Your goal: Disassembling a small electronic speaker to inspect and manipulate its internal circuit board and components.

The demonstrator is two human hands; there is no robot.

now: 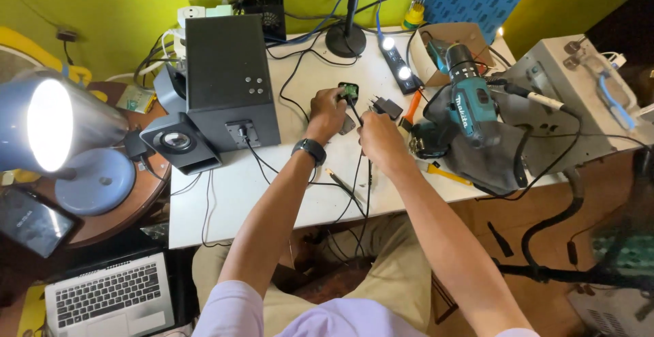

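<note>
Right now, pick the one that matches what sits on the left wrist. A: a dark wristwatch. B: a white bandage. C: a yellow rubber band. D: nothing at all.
A: a dark wristwatch wraps the wrist just behind the left hand, which holds a small black part with a green board over the white table.

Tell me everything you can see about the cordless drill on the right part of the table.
The cordless drill has a teal plastic body with black grip parts and a dark chuck at its far end. It lies on its side on a dark cloth, chuck pointing away from the person, at the right of the white table. Black cables run beside it. Neither hand touches it; the right hand is nearest.
</note>
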